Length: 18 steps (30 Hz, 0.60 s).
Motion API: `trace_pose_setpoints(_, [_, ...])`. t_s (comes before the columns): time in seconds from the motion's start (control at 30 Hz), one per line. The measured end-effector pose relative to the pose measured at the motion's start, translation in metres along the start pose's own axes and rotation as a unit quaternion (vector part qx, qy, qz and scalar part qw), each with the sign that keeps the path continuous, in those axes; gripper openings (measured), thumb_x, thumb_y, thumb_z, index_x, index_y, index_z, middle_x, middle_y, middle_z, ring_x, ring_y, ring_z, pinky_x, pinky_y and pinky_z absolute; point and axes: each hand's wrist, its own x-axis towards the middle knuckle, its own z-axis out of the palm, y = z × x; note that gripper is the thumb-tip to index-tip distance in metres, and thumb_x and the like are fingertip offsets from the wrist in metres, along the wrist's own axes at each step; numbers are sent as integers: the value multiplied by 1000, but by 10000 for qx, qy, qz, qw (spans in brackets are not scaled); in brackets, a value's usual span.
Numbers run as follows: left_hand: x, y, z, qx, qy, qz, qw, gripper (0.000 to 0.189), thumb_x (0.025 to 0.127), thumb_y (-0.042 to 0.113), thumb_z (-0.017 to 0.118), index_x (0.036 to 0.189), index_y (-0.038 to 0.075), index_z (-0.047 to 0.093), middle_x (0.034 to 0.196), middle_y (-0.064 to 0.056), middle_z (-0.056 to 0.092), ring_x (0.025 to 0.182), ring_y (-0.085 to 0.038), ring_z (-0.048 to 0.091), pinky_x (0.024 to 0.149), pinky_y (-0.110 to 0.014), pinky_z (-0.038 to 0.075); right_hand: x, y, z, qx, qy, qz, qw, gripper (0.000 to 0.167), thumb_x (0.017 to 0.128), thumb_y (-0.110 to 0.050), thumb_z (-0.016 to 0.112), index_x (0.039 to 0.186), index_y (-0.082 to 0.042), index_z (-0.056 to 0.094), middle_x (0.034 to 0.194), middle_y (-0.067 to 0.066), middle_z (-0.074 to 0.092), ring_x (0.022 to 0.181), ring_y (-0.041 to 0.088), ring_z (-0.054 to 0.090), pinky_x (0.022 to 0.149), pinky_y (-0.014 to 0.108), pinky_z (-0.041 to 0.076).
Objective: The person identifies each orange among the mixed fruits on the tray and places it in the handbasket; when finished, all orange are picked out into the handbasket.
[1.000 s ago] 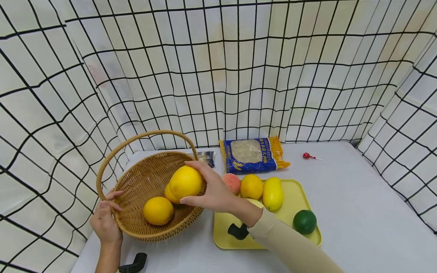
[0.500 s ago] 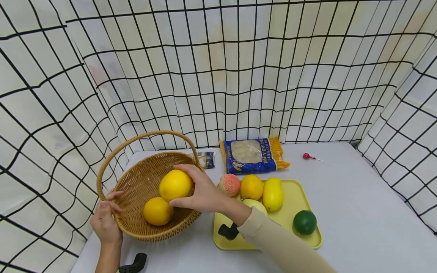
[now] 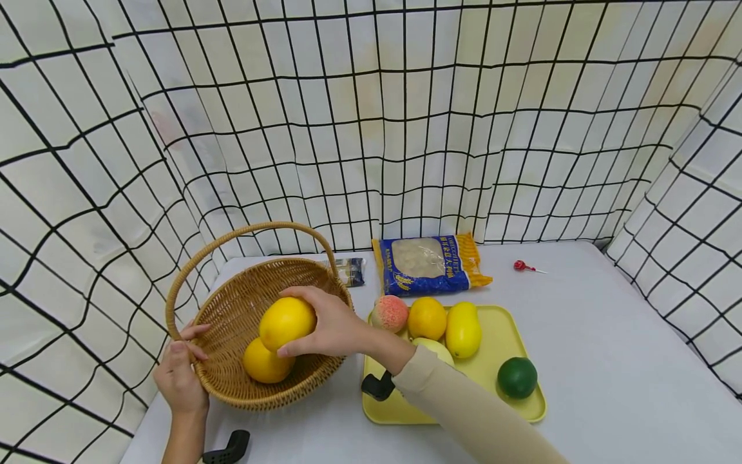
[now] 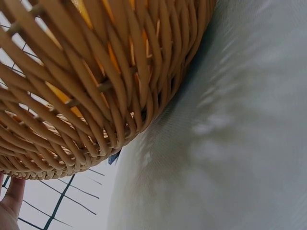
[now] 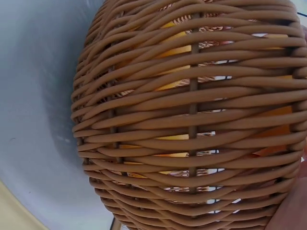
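My left hand (image 3: pixel 180 381) grips the rim of the brown wicker basket (image 3: pixel 232 306) at its left side, beside the foot of the arched handle; the basket leans towards me. My right hand (image 3: pixel 335 327) reaches over the right rim and holds a yellow lemon (image 3: pixel 285 323) between thumb and fingers, inside the basket. The lemon overlaps an orange (image 3: pixel 263 368) lying in the bottom. Both wrist views are mostly filled by the woven basket wall (image 4: pixel 100 91), with yellow fruit showing through the gaps; in the left one some fingers (image 4: pixel 12 201) show at the lower left.
Right of the basket, a yellow tray (image 3: pixel 493 374) bears a peach (image 3: pixel 390 314), an orange (image 3: pixel 428 318), a long yellow fruit (image 3: pixel 464 330), a pale green fruit (image 3: pixel 435 350) and a dark green one (image 3: pixel 518 377). Behind lie a pasta bag (image 3: pixel 426 264), a small packet (image 3: pixel 351 271) and a lollipop (image 3: pixel 522 265).
My right hand has carried the lemon left and slightly down inside the basket, over the orange. Another yellow fruit seen behind the lemon earlier is now hidden. My left hand has stayed put.
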Motion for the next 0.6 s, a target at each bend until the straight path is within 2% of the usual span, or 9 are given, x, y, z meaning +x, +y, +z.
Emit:
trace_pose_setpoints(0.13, [0, 0, 1, 36, -10, 6, 10000, 52, 101, 10, 45, 55, -13, 42, 91, -12, 73, 116, -34, 54, 113, -33, 30, 4, 1, 0, -55, -294, 68, 9995, 80, 76, -41, 82, 144, -31, 40, 133, -9, 51, 104, 5, 54, 81, 22, 49])
trace_pose_setpoints(0.37, [0, -1, 1, -4, -46, 61, 10000, 51, 101, 9, 44, 55, -13, 41, 91, -12, 73, 115, -35, 54, 112, -33, 31, 6, 1, -1, -158, -919, -120, 9956, 81, 77, -39, 82, 145, -26, 40, 132, -8, 53, 106, 3, 52, 83, 20, 48])
trace_pose_setpoints(0.6, [0, 0, 1, 22, -64, 89, 9999, 51, 101, 9, 43, 56, -13, 40, 91, -13, 73, 116, -35, 54, 113, -34, 30, 4, 0, 0, -329, -1104, -128, 9933, 83, 77, -40, 82, 146, -22, 40, 133, -7, 52, 107, 3, 52, 84, 19, 47])
